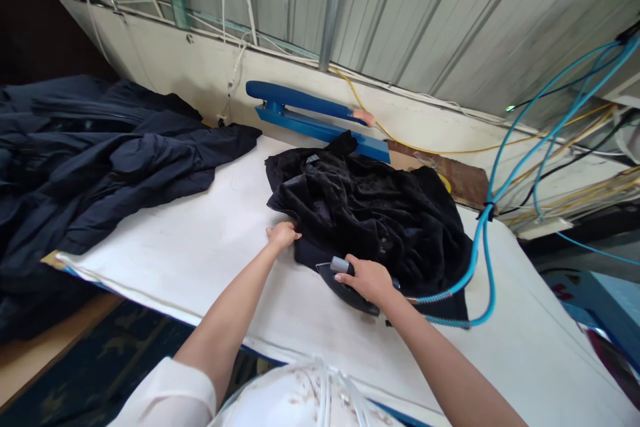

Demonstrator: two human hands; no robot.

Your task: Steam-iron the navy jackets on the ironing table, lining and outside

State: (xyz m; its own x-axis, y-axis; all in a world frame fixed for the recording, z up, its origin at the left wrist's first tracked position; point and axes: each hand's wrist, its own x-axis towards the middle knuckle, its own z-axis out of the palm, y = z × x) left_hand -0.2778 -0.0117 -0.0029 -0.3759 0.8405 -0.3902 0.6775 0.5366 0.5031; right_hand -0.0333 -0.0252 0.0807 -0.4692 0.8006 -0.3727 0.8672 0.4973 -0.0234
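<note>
Black velvety fabric is what it's all about here: a dark garment (370, 220) lies bunched in the middle of the white padded counter (200, 247), and both hands are on it. The left hand (283, 235) is pinching the garment's near-left edge, fingers curled down onto the cloth, holding it flat. The right hand (367, 278) is wrapped tight around the handle of a steam iron (345, 283), which sits on the garment's near hem, nose pointing toward the left hand.

Now the risks, as I judge them. That iron's nose is close to the left fingers; a quick push along the hem could run hot metal or steam straight into them. The pile looks plush, so letting the iron rest in one spot could crush or shine it. Most of the garment behind the iron is heaped in folds, and pressing over those would set creases in.

A blue hose (480, 260) loops off the iron's back end and drapes over the garment's right side; it could drag the cloth askew or snag as the iron travels. Far left of the garment, a pile of navy clothing (100, 160) hangs off the counter edge. Behind the garment sits a blue sleeve arm (305, 103).
</note>
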